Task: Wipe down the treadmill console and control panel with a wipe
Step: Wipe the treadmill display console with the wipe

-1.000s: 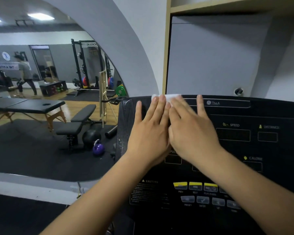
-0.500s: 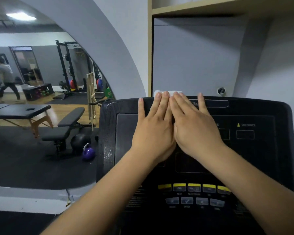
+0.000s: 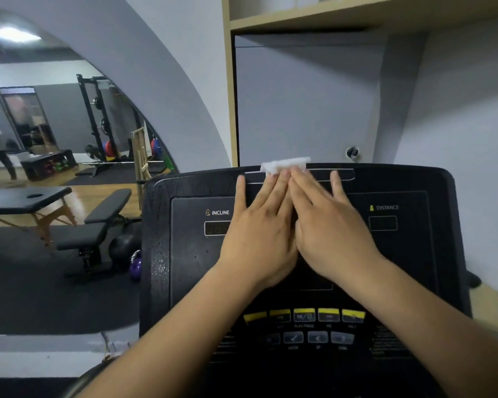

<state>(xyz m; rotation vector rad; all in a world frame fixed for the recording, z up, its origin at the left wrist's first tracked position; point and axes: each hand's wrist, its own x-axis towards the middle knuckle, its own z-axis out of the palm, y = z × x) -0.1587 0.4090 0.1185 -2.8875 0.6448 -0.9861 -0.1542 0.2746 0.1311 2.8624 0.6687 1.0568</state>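
Grey-white wall (image 3: 299, 104) ahead under a pale wooden shelf (image 3: 328, 18); left, black padded weight bench (image 3: 98, 222), black massage table (image 3: 23, 199), purple kettlebell (image 3: 135, 267), black squat rack (image 3: 98, 122).

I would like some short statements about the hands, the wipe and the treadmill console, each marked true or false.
1. Both hands lie flat on the console. True: the left hand and the right hand are side by side.
2. The wipe is at the console's bottom edge. False: it is at the top edge, under the fingers.
3. The wipe is white. True.
4. The right hand covers the INCLINE label. False: the label is visible, left of the left hand.
5. The yellow buttons are above the hands. False: below them.
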